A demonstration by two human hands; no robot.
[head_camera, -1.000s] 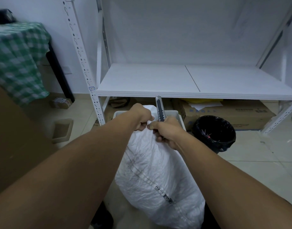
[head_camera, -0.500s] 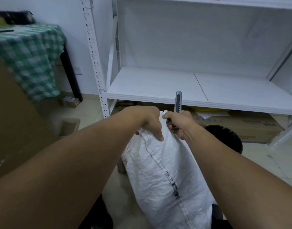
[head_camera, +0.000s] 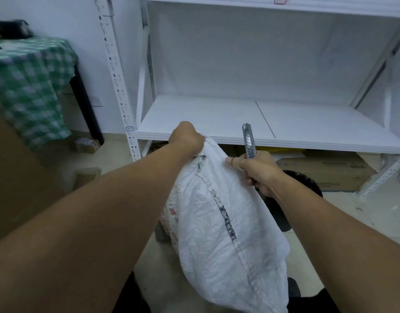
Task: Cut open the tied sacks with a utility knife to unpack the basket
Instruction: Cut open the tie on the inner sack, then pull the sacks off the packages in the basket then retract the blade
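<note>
A white woven sack [head_camera: 219, 224] with a dark stitched seam and printed lettering hangs in front of me, lifted off the floor. My left hand [head_camera: 186, 141] grips its bunched top corner. My right hand [head_camera: 256, 172] holds a grey utility knife [head_camera: 248, 141] upright, its tip pointing up, with the thumb touching the sack's upper edge. The basket is hidden behind the sack.
A white metal shelf unit [head_camera: 217, 123] stands straight ahead, with cardboard boxes [head_camera: 325, 168] under its lowest board. A black-lined bin [head_camera: 307, 184] sits behind my right wrist. A table with a green checked cloth [head_camera: 29, 86] is at the left, brown cardboard [head_camera: 16, 177] nearer.
The sack has been lifted higher, off the white basket that showed earlier. My hands have moved apart along its top; the knife stays upright in my right hand.
</note>
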